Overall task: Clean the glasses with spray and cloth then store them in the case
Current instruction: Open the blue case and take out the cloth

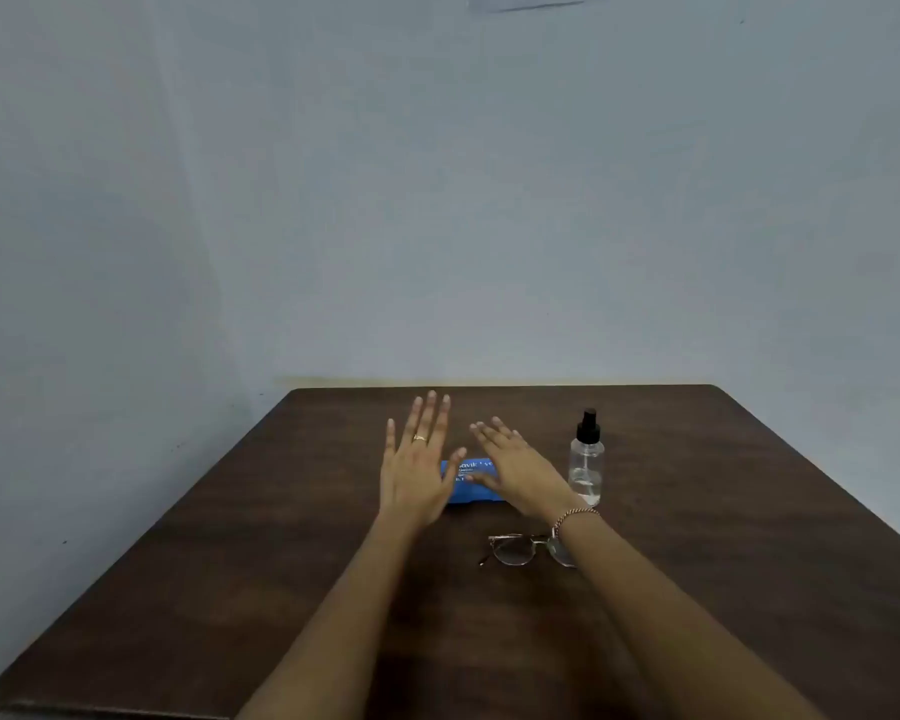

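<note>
Two bare hands held over a dark wooden table [749, 563], palms down and fingers spread, gripping nothing: left hand [417, 465] with a ring, right hand [515, 467] with a beaded wrist band, both above a blue case [471, 488] near the table's middle. Case largely hidden beneath the hands, long axis seemingly parallel to the far edge; probably rigid and light, best held by its long sides. Clear spray bottle [586, 462] upright just right of the case, black nozzle topmost; likely light and smooth, so grasped around the body. Thin-framed glasses [528, 549] nearer the front edge, partly under the right forearm, long axis roughly parallel to that edge, one temple tip angled toward the near-left; fragile, smudge-prone, safest lifted by bridge or temples. No cloth discernible.
</note>
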`<action>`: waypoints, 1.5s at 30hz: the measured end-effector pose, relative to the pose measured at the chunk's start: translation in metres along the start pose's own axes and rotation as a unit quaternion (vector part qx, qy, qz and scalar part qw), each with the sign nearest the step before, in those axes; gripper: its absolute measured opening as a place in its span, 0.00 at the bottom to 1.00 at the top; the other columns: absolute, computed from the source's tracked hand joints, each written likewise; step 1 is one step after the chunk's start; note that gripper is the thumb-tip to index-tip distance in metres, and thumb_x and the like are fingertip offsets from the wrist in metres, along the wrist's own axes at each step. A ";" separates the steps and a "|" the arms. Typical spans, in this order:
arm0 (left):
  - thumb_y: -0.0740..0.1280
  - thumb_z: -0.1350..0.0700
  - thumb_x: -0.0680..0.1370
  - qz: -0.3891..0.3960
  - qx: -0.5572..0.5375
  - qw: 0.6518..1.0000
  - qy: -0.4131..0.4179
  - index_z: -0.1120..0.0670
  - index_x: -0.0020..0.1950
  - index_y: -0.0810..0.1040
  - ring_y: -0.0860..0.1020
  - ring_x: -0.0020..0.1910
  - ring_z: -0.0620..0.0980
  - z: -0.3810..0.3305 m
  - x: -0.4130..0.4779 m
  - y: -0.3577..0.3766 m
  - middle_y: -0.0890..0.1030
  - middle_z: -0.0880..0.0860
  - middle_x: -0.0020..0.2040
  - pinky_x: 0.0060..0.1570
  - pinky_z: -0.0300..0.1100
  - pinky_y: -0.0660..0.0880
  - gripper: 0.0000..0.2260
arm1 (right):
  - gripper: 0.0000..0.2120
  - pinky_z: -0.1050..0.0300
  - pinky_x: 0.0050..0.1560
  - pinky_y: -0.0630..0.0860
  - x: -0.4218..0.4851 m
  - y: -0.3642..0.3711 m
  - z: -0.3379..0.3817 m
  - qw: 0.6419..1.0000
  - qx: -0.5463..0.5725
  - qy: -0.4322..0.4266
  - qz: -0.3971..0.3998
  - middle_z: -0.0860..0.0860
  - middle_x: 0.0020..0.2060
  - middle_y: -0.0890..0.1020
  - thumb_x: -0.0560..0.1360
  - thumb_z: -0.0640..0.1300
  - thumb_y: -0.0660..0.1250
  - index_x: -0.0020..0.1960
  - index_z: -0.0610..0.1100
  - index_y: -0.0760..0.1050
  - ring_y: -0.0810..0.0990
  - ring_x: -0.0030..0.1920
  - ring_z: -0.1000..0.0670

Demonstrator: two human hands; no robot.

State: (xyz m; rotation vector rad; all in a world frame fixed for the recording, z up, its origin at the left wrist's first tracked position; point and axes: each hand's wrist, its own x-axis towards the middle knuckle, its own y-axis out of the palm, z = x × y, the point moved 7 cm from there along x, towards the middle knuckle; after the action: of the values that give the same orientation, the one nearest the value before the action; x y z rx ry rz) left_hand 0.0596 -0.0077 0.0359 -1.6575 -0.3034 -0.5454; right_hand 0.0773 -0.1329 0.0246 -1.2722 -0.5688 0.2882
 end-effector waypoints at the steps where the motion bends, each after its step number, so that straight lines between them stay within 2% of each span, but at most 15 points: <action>1: 0.38 0.38 0.77 0.017 0.005 1.000 0.001 0.47 0.74 0.32 0.35 0.75 0.46 -0.001 -0.004 0.005 0.35 0.47 0.76 0.74 0.53 0.39 0.30 | 0.35 0.55 0.74 0.44 -0.001 0.004 0.000 1.000 -0.003 -0.002 0.010 0.49 0.77 0.51 0.79 0.58 0.55 0.77 0.43 0.45 0.43 0.76 0.51; 4: 0.46 0.39 0.80 0.065 -0.001 0.998 -0.003 0.48 0.74 0.33 0.36 0.75 0.45 0.002 -0.012 0.025 0.37 0.48 0.77 0.73 0.51 0.38 0.30 | 0.34 0.56 0.74 0.45 -0.006 0.010 -0.002 0.999 -0.010 0.011 0.041 0.48 0.77 0.53 0.79 0.55 0.57 0.77 0.42 0.47 0.46 0.76 0.50; 7: 0.49 0.38 0.79 0.090 -0.017 0.996 -0.001 0.51 0.77 0.40 0.38 0.75 0.45 0.003 -0.017 0.038 0.39 0.48 0.77 0.73 0.50 0.39 0.33 | 0.34 0.58 0.73 0.46 -0.008 0.016 -0.003 0.998 -0.004 0.017 0.060 0.47 0.76 0.54 0.79 0.53 0.60 0.77 0.41 0.48 0.49 0.76 0.50; 10: 0.53 0.38 0.79 0.120 -0.033 0.992 -0.009 0.53 0.78 0.46 0.40 0.76 0.46 0.009 -0.020 0.052 0.43 0.49 0.78 0.74 0.50 0.42 0.33 | 0.33 0.58 0.73 0.46 -0.006 0.019 -0.006 0.997 -0.016 0.018 0.069 0.47 0.76 0.54 0.79 0.50 0.61 0.76 0.41 0.49 0.50 0.76 0.49; 14: 0.63 0.45 0.78 0.123 -0.109 0.986 -0.029 0.52 0.77 0.53 0.45 0.77 0.49 0.014 -0.020 0.059 0.49 0.52 0.78 0.74 0.47 0.50 0.32 | 0.32 0.58 0.73 0.49 -0.001 0.018 -0.006 0.998 -0.031 0.017 0.057 0.47 0.76 0.57 0.79 0.48 0.62 0.76 0.41 0.52 0.54 0.75 0.49; 18: 0.70 0.49 0.74 0.115 -0.214 0.967 -0.082 0.49 0.74 0.61 0.60 0.73 0.53 0.021 -0.020 0.060 0.59 0.55 0.75 0.69 0.46 0.62 0.31 | 0.31 0.58 0.72 0.51 0.003 0.020 -0.006 0.997 -0.056 0.017 0.044 0.45 0.75 0.60 0.78 0.48 0.63 0.75 0.40 0.54 0.57 0.74 0.47; 23: 0.77 0.51 0.67 0.069 -0.281 0.952 -0.102 0.50 0.69 0.72 0.71 0.62 0.52 0.034 -0.018 0.057 0.72 0.56 0.63 0.59 0.36 0.65 0.31 | 0.32 0.55 0.73 0.52 0.008 0.025 -0.002 0.993 -0.107 0.006 0.038 0.41 0.73 0.61 0.78 0.50 0.61 0.75 0.37 0.54 0.58 0.74 0.45; 27: 0.79 0.51 0.64 0.073 -0.283 0.951 -0.097 0.49 0.67 0.74 0.73 0.59 0.51 0.040 -0.013 0.058 0.75 0.55 0.59 0.58 0.38 0.67 0.32 | 0.30 0.50 0.73 0.56 0.010 0.032 0.000 0.982 -0.176 -0.022 0.057 0.36 0.73 0.60 0.80 0.49 0.57 0.75 0.35 0.51 0.59 0.73 0.40; 31: 0.79 0.51 0.64 0.072 -0.285 0.950 -0.102 0.49 0.67 0.74 0.72 0.60 0.50 0.041 -0.012 0.058 0.74 0.55 0.60 0.58 0.38 0.67 0.32 | 0.26 0.46 0.69 0.63 0.009 0.035 0.003 0.967 -0.240 -0.071 0.056 0.31 0.71 0.60 0.82 0.44 0.54 0.75 0.33 0.49 0.62 0.71 0.35; 42: 0.80 0.52 0.63 0.083 -0.285 0.948 -0.113 0.50 0.66 0.75 0.72 0.61 0.51 0.049 -0.019 0.049 0.75 0.55 0.61 0.61 0.43 0.70 0.33 | 0.23 0.44 0.66 0.67 0.005 0.036 0.023 0.935 -0.313 -0.165 0.031 0.27 0.68 0.62 0.83 0.39 0.49 0.73 0.29 0.49 0.66 0.68 0.33; 45: 0.81 0.54 0.59 0.069 -0.280 0.951 -0.109 0.51 0.65 0.75 0.74 0.59 0.53 0.056 -0.023 0.039 0.75 0.55 0.59 0.60 0.43 0.70 0.35 | 0.21 0.44 0.60 0.73 0.012 0.031 0.032 0.937 -0.306 -0.165 0.011 0.28 0.65 0.68 0.82 0.37 0.50 0.72 0.29 0.52 0.72 0.64 0.34</action>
State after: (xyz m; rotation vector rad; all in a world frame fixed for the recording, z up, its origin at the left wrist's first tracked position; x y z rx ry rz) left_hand 0.0687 0.0434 -0.0137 -2.2794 -0.1967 -0.3572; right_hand 0.0727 -0.0923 0.0033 -1.8492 -0.9829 0.3616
